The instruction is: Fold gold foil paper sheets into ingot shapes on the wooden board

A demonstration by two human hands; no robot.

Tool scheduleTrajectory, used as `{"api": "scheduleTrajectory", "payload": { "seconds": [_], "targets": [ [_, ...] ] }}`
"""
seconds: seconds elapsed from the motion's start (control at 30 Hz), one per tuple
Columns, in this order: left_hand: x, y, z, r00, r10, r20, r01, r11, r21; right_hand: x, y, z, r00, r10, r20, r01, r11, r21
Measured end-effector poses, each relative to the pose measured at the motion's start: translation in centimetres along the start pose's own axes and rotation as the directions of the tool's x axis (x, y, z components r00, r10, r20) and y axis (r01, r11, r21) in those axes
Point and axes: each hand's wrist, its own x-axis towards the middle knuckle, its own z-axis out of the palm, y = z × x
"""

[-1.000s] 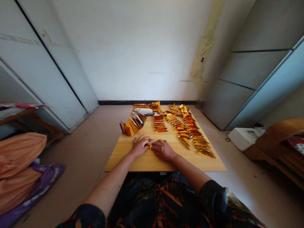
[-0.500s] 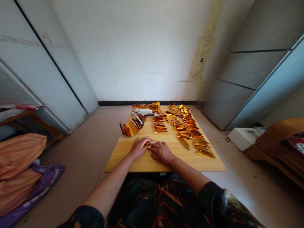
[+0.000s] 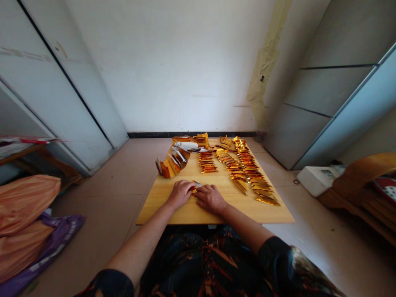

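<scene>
A small piece of gold foil paper (image 3: 194, 190) with a pale back lies on the wooden table (image 3: 167, 208), mostly covered by my fingers. My left hand (image 3: 180, 193) is closed on its left side, fingertips pinching the edge. From the right, my right hand (image 3: 212, 198) presses the same paper against the tabletop with bent fingers. Just beyond my hands stands a short row of folded gold paper pieces (image 3: 207, 162). Longer rows of folded gold pieces (image 3: 247, 165) run along the table's right side.
Loose gold sheets (image 3: 170, 167) fan out at the table's left, beside a white rolled item (image 3: 186, 145). A grey fridge (image 3: 318, 95) stands at the right, near a white box (image 3: 317, 180). Orange and purple bags (image 3: 27, 202) lie on the floor at left.
My left fingers have shifted slightly on the gold paper, and a bit more of its pale side shows at the top. My right hand stays nearly still.
</scene>
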Motion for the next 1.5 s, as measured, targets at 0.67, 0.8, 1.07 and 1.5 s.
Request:
{"api": "scheduleTrajectory", "payload": {
  "seconds": [0.67,0.8,1.07,1.5],
  "targets": [
    [-0.3,1.3,-1.4,0.982,0.077,0.17,-0.083,0.996,0.029,0.0,4.5,0.5,0.994,-0.083,-0.067,0.095,0.974,0.207],
    [-0.4,1.6,-1.4,0.986,0.026,0.166,-0.038,0.997,0.074,0.3,4.6,0.5,0.997,-0.042,-0.059,0.053,0.979,0.197],
    [-0.2,2.2,-1.3,0.987,-0.092,0.132,0.073,0.987,0.143,0.7,4.0,0.5,0.998,0.004,-0.067,0.006,0.988,0.157],
    [-1.1,1.8,-0.6,0.992,-0.065,0.106,0.055,0.994,0.095,0.4,4.3,0.1,1.0,-0.013,-0.015,0.015,0.991,0.131]
  ]
}}
